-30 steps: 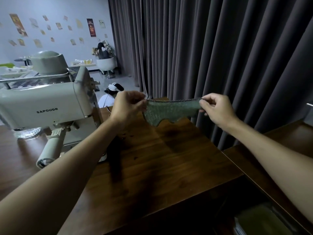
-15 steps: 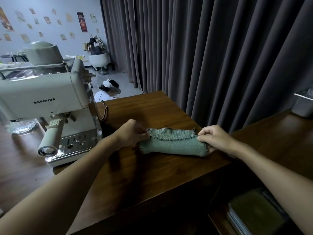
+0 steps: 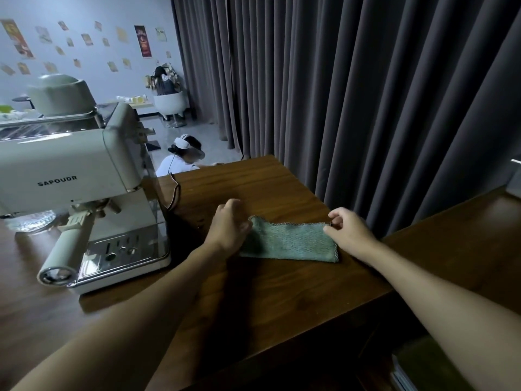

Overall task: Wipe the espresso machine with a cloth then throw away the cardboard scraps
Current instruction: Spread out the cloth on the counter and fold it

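A green cloth [image 3: 290,242] lies folded flat on the dark wooden table [image 3: 253,292], to the right of the cream espresso machine [image 3: 64,170]. My left hand [image 3: 228,227] is curled over the cloth's left end and covers that edge. My right hand [image 3: 349,230] pinches the cloth's far right corner between thumb and forefinger. The machine's portafilter handle [image 3: 64,249] sticks out toward me over its metal drip tray. No cardboard scraps are in view.
A dark curtain [image 3: 366,94] hangs just behind the table's right edge. A second wooden surface [image 3: 465,235] adjoins on the right, with books [image 3: 423,368] on a shelf below. A black cable [image 3: 176,193] runs beside the machine. A person [image 3: 183,156] sits on the floor beyond.
The cloth was held stretched in the air a second ago. Both hands brought it down onto the table, and it now lies spread flatter, with the hands a little further apart.
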